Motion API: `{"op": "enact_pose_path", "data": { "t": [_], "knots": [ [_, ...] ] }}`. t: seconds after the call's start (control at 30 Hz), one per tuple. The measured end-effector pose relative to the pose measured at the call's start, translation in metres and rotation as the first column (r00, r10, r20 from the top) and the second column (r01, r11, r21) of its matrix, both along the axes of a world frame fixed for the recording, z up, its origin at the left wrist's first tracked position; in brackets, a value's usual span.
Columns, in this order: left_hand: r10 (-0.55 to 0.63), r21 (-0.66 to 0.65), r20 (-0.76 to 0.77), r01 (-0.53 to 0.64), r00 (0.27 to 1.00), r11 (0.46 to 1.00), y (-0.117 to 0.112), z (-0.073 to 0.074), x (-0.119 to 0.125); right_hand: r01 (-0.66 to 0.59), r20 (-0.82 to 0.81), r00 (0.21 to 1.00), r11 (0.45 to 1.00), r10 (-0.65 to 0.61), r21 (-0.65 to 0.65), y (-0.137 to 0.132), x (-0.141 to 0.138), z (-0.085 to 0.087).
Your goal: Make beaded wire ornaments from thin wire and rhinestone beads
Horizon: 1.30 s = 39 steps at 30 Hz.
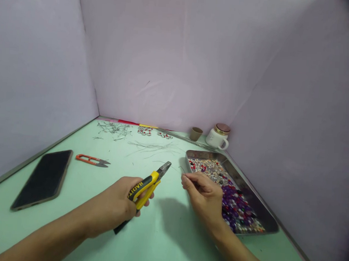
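My left hand [125, 198] is wrapped round the handles of yellow and black pliers [149, 188], whose metal jaws point up and to the right. Across from it, my right hand [203, 195] pinches a thin piece of wire [181, 169] between thumb and forefinger. A short gap separates the plier jaws from the wire. Beside and partly behind my right hand lies a metal tray [264, 214] of loose beads. Purple beads [236, 205] gather toward its near side, with pale and red beads farther back. My right hand and wrist hide part of the tray's left edge.
On the left lie a phone [44, 179] and orange thread snips [91, 161]. Farther back are tangled wire pieces [114, 130], beaded pieces [145, 131], and loose straight wires [152, 147]. A small brown cup [196, 134] and a white lidded mug [217, 138] stand near the back wall.
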State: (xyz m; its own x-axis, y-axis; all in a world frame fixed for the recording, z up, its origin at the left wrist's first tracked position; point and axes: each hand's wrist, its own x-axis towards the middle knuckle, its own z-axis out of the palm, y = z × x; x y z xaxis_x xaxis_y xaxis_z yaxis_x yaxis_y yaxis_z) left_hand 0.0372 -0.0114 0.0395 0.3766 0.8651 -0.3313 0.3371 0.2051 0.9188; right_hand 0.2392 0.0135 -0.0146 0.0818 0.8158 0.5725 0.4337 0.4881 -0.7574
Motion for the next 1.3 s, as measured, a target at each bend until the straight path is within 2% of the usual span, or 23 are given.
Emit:
{"op": "enact_pose_path", "data": {
  "t": [0.1,0.2,0.27,0.33,0.4,0.47,0.57,0.7,0.83,0.93,1.0,1.07,1.13,1.3],
  "knots": [
    [-0.013,0.044,-0.065,0.016,0.998,0.999,0.005,-0.004,-0.004,-0.014,-0.008,1.0,0.998,0.013,-0.066,0.0,0.0,0.0],
    [0.037,0.034,-0.01,-0.036,0.999,0.999,0.019,-0.015,-0.017,-0.008,-0.073,0.997,0.988,-0.003,-0.155,0.0,0.002,0.001],
    [0.234,0.028,0.022,-0.235,0.972,0.972,0.031,-0.019,-0.031,0.003,-0.145,0.989,0.979,-0.034,-0.203,0.001,0.004,0.002],
    [0.421,0.063,0.025,-0.422,0.907,0.905,0.041,-0.018,-0.044,-0.012,-0.236,0.97,0.963,-0.053,-0.269,0.003,0.005,0.003],
    [0.459,0.06,0.058,-0.462,0.886,0.885,0.046,-0.012,-0.051,-0.076,-0.375,0.925,0.936,-0.062,-0.344,0.007,0.006,0.002],
    [0.402,0.053,0.095,-0.408,0.911,0.911,0.043,-0.004,-0.049,-0.165,-0.547,0.832,0.904,-0.087,-0.394,0.01,0.006,0.001],
    [0.242,0.032,0.121,-0.247,0.963,0.968,0.028,0.0,-0.033,-0.257,-0.741,0.652,0.873,-0.16,-0.414,0.011,0.004,0.003],
    [0.086,0.025,0.091,-0.088,0.992,0.996,0.006,-0.012,-0.007,-0.374,-0.856,0.456,0.821,-0.243,-0.432,0.002,-0.004,0.01],
    [-0.027,0.095,0.011,0.026,1.0,0.995,-0.001,-0.021,0.001,-0.54,-0.877,0.303,0.691,-0.372,-0.48,-0.005,-0.024,0.013],
    [-0.041,0.194,-0.077,0.056,0.996,0.979,0.005,-0.024,-0.006,-0.645,-0.877,0.258,0.604,-0.405,-0.468,0.003,-0.04,0.011],
    [-0.028,0.287,-0.146,0.069,0.989,0.955,0.011,-0.028,-0.013,-0.682,-0.89,0.255,0.582,-0.377,-0.442,0.013,-0.049,0.006],
    [-0.014,0.342,-0.21,0.087,0.978,0.936,0.017,-0.033,-0.021,-0.683,-0.899,0.251,0.592,-0.36,-0.428,0.024,-0.055,0.0],
    [-0.017,0.34,-0.253,0.105,0.967,0.935,0.02,-0.039,-0.027,-0.667,-0.905,0.233,0.618,-0.356,-0.415,0.033,-0.057,-0.008],
    [-0.016,0.355,-0.341,0.145,0.94,0.923,0.015,-0.045,-0.03,-0.655,-0.91,0.22,0.638,-0.352,-0.405,0.042,-0.059,-0.025]
  ]
}}
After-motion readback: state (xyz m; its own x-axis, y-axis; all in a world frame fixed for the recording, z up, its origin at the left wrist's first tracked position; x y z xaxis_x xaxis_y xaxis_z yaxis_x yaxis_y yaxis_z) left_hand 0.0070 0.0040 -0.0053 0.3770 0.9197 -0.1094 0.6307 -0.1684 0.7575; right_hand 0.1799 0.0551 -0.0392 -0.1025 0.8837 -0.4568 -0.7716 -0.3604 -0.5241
